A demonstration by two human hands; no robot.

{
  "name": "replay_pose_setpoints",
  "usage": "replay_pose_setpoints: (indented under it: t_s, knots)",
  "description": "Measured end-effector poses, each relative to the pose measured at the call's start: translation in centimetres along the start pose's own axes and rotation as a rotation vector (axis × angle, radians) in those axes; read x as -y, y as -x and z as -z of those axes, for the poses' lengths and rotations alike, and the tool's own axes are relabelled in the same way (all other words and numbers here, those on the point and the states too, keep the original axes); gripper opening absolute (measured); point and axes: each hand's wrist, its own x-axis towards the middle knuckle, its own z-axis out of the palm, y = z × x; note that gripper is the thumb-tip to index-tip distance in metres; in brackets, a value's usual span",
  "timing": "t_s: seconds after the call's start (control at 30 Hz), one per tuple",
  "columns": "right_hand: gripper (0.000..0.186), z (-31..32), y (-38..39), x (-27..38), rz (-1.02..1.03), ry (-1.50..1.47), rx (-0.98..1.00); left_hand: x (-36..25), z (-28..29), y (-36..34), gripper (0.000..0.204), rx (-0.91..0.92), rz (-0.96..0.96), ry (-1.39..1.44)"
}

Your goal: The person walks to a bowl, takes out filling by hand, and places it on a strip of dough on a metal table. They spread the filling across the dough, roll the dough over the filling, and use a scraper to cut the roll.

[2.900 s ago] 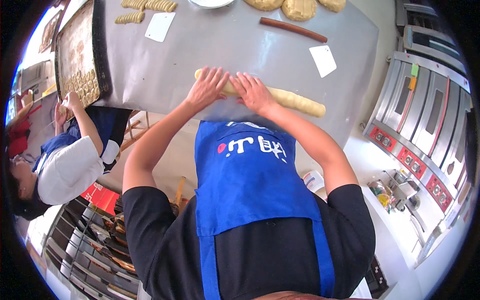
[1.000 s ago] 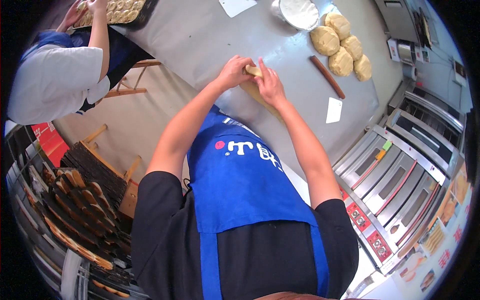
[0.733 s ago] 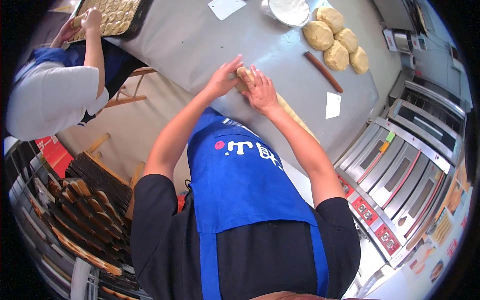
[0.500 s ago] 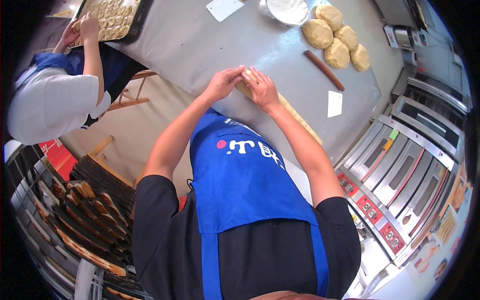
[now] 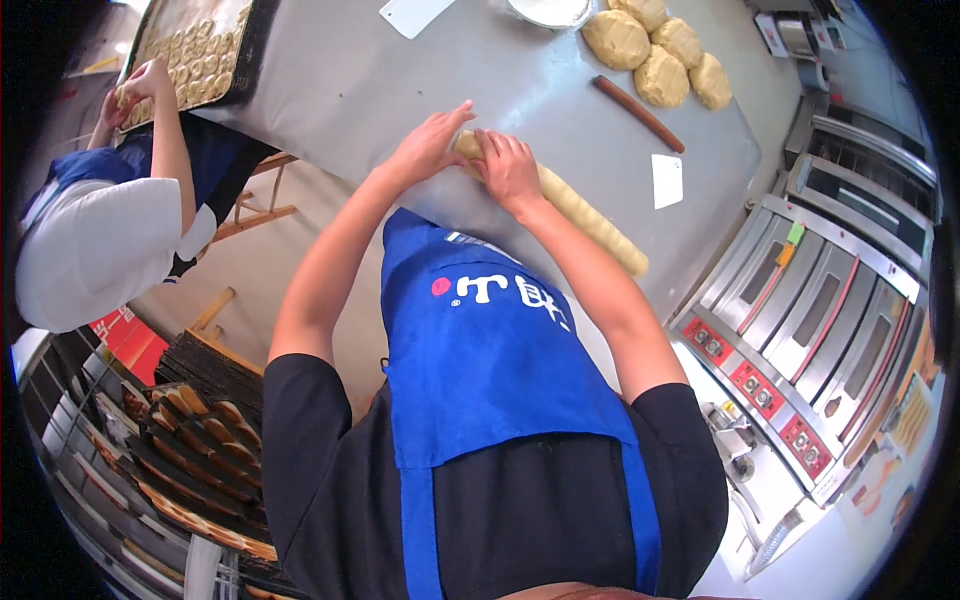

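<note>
A long pale dough roll [image 5: 592,222] lies slantwise on the grey desk [image 5: 380,125], in front of the person's blue apron [image 5: 490,350]. The right hand [image 5: 511,172] has its grip closed over the roll near the left end, while the left hand [image 5: 425,150] is beside that end, its grip wide with fingers spread. Beyond lie a brown stick [image 5: 638,113], a white scraper [image 5: 667,181] and five dough lumps [image 5: 662,78]. At left, a co-worker in white sleeves [image 5: 110,250] stands by a tray [image 5: 243,72] of small dough pieces [image 5: 196,72].

Head view (fisheye); downward onto hands [image 5: 511,172]
</note>
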Motion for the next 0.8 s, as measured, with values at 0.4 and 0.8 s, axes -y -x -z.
replay_pose_setpoints:
  t_s: [0.4,0.8]
  knots:
    - [0.078,2.0,5.7,-4.2,-0.143,0.227,-0.087,-4.0,-1.9,-3.8,0.072,0.334,-0.245,-0.599]
    - [0.076,4.1,10.4,-8.9,-0.196,0.228,-0.2,-8.6,-7.5,-8.4,0.082,0.803,-0.26,-0.857]
